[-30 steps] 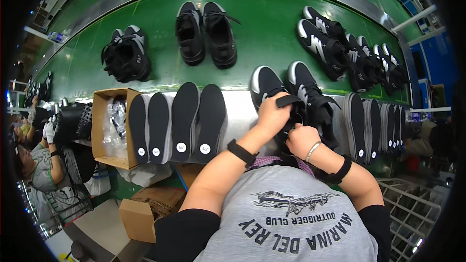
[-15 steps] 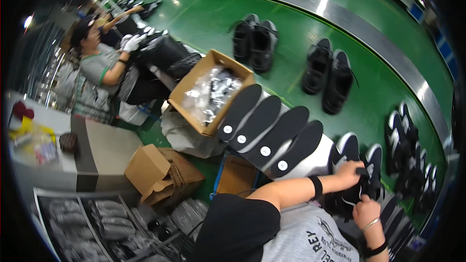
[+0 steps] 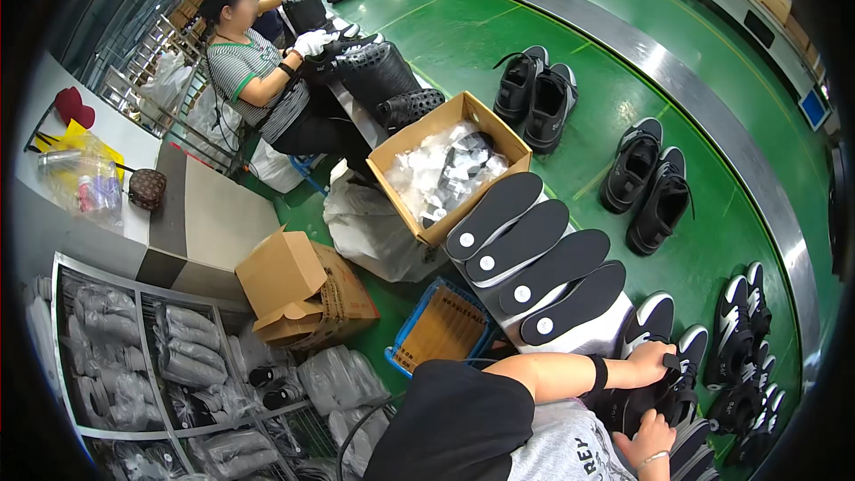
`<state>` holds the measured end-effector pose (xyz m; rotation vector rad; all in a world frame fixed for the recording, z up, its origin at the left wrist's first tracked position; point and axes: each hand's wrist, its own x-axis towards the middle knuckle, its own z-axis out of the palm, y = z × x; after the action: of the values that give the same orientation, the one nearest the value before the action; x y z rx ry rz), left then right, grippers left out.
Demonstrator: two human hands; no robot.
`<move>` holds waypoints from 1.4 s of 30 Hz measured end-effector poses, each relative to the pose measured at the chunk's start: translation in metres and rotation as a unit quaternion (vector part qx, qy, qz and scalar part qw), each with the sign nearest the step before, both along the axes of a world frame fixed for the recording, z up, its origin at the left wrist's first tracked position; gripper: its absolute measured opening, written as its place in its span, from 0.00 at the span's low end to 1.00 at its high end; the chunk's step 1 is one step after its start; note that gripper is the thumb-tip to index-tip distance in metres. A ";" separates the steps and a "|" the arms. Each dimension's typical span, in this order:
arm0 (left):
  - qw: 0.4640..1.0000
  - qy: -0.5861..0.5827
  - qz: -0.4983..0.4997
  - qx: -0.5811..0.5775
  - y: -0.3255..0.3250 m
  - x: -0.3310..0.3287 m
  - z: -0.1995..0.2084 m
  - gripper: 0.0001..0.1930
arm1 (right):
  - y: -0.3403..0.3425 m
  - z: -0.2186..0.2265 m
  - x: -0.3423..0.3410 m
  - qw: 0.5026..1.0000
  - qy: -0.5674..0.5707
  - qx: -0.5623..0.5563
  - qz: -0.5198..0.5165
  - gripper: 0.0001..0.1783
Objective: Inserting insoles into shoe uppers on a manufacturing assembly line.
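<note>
Shoe: black and white-toed (image 3: 617, 405), by the desk's (image 3: 601, 331) near edge, right of four insoles (image 3: 554, 276).
Hands: left hand (image 3: 653, 363) clamped on the shoe's upper; right hand (image 3: 650, 439) at its heel end, grip unclear.
Handling: likely best with the left steadying the upper, the right easing gently, heel uncreased.

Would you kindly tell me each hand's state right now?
Left hand: closed, holding a black flap of the shoe.
Right hand: at the same shoe; its grip cannot be told.

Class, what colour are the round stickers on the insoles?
The stickers are white, best seen in the head view.
</note>
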<state>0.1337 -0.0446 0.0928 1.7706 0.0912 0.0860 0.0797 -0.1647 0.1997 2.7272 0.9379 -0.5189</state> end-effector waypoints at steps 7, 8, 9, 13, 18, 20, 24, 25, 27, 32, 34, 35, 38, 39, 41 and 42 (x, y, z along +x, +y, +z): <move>1.000 0.000 -0.010 0.016 0.001 -0.001 0.001 0.05 | -0.011 -0.032 0.005 0.991 -0.027 0.129 -0.015 0.08; 1.000 0.010 -0.015 0.018 0.001 -0.001 0.002 0.05 | -0.010 -0.044 0.008 0.990 -0.044 0.135 -0.015 0.08; 1.000 0.009 -0.015 0.019 -0.001 -0.002 0.003 0.05 | -0.010 -0.057 0.011 0.988 -0.060 0.141 -0.014 0.07; 1.000 -0.014 0.003 -0.022 -0.017 -0.008 -0.001 0.05 | -0.010 -0.108 0.037 0.971 0.202 -0.014 -0.127 0.16; 0.989 -0.098 -0.029 -0.105 -0.018 -0.006 -0.027 0.13 | -0.018 -0.139 0.048 0.923 0.324 -0.136 0.159 0.26; 0.991 -0.067 -0.045 -0.109 0.009 -0.006 0.004 0.16 | -0.005 -0.143 0.045 0.946 0.194 -0.095 0.242 0.20; 0.996 -0.043 -0.051 -0.061 0.032 -0.003 -0.013 0.10 | 0.060 -0.093 0.042 0.969 0.178 -0.172 -0.011 0.12; 0.995 -0.046 -0.041 -0.073 0.031 -0.002 -0.017 0.09 | 0.067 -0.075 0.045 0.962 0.206 -0.175 -0.039 0.12; 0.997 -0.025 -0.041 -0.058 0.030 -0.001 -0.014 0.08 | 0.055 -0.093 0.042 0.959 0.221 -0.175 -0.014 0.12; 0.998 -0.001 -0.067 -0.005 0.036 0.003 -0.010 0.06 | 0.044 -0.059 0.039 0.940 0.310 -0.143 0.009 0.17; 0.998 -0.002 -0.066 0.009 0.035 0.006 -0.010 0.06 | 0.043 -0.025 0.037 0.921 0.365 -0.123 -0.062 0.20; 0.998 0.009 -0.066 0.007 0.034 0.007 -0.005 0.06 | 0.039 -0.031 0.035 0.919 0.368 -0.122 -0.065 0.20; 0.997 -0.006 -0.074 0.005 0.029 0.006 -0.004 0.06 | 0.035 -0.053 0.034 0.890 0.419 -0.161 -0.082 0.22; 0.996 -0.012 -0.086 0.003 0.028 0.005 -0.002 0.06 | 0.034 -0.054 0.035 0.890 0.418 -0.159 -0.088 0.22; 0.995 0.001 -0.090 -0.050 0.025 0.005 -0.003 0.06 | 0.032 -0.052 0.035 0.879 0.439 -0.163 -0.089 0.34; 0.993 -0.008 -0.102 -0.055 0.029 0.004 -0.004 0.07 | 0.033 -0.048 0.034 0.876 0.446 -0.160 -0.094 0.34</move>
<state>0.1378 -0.0151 0.0891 1.6604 -0.0944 -0.0525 0.1137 -0.1314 0.1515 2.2270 0.6293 -1.8743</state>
